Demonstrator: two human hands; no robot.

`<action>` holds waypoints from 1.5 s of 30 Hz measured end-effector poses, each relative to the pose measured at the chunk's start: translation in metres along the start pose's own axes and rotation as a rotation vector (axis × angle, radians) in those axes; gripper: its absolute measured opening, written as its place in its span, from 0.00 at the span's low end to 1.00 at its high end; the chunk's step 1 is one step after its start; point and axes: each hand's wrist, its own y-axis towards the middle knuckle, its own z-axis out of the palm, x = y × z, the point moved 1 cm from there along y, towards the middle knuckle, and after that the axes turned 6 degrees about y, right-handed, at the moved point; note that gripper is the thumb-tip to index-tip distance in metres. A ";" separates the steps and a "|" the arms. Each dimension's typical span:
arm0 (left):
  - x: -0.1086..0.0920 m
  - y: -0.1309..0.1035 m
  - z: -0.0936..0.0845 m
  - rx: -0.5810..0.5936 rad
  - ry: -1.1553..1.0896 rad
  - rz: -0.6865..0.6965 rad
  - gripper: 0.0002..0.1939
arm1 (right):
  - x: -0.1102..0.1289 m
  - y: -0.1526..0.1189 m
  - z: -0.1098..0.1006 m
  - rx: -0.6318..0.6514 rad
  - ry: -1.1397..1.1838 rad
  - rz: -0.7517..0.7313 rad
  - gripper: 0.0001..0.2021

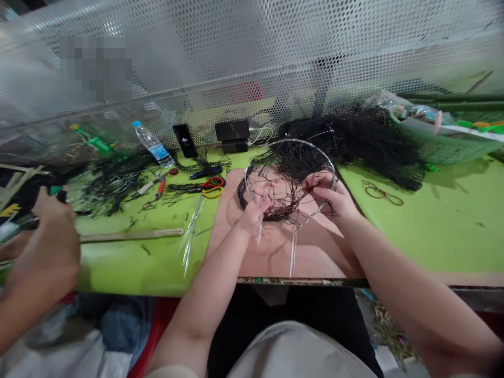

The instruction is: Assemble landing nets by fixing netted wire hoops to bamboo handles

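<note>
A pale wire hoop (pixel 315 144) is held over a brown board (pixel 232 252), with black netting (pixel 293 186) hanging across it. At the hoop's left side, my left hand (pixel 255 205) has its fingers closed around the netting and the rim, seen through the mesh. My right hand (pixel 331 194) pinches strands of the net inside the right side of the hoop. Two straight wire ends (pixel 293 254) hang down from its lower edge. Behind the hoop lies a large heap of black net (pixel 350 142).
Left of the board lie red-and-yellow scissors (pixel 212 187), pliers (pixel 160 186), loose wires (pixel 189 236) and a wooden strip (pixel 134 235). A water bottle (pixel 153 144) and phone (pixel 185 140) lean at the back. Another person's hand (pixel 55 231) is at far left; a green basket (pixel 452 144) stands right.
</note>
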 end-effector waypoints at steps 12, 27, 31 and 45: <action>-0.011 0.002 -0.005 -0.039 -0.037 0.072 0.28 | -0.010 0.008 -0.014 0.030 -0.109 -0.001 0.06; -0.003 0.007 -0.018 -0.188 0.022 0.088 0.13 | -0.005 0.011 -0.013 -0.151 0.045 -0.054 0.19; 0.003 0.013 -0.019 -0.167 0.177 0.187 0.17 | -0.005 0.006 -0.006 -0.104 -0.014 0.001 0.17; -0.015 0.001 -0.017 -0.087 -0.203 -0.123 0.33 | -0.002 0.001 0.002 -0.068 0.021 0.158 0.15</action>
